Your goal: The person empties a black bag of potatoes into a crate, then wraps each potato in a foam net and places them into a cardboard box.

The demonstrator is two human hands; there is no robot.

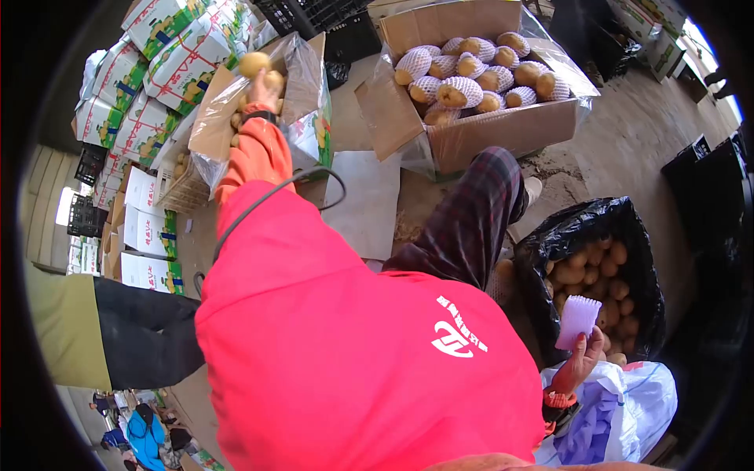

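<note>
My left hand [265, 93] reaches into the plastic-lined cardboard box [210, 145] at the upper left, its fingers closed on a potato [254, 64]. A second potato shows close beside those fingers, and more lie lower in the box, partly hidden by my forearm. My right hand [583, 359] pinches a flattened pale purple foam net sleeve [578, 320] above the edge of a black-bag-lined container [640, 235] of bare potatoes. Below that hand, a white sack [656, 388] stands open with more purple foam sleeves [593, 428] inside.
A large open cardboard box [503, 145] ahead holds several potatoes in white foam nets [461, 93]. Printed cartons [184, 71] are stacked at the upper left. A person's dark-trousered leg [149, 334] is at my left. A flat cardboard sheet [363, 204] lies on the floor.
</note>
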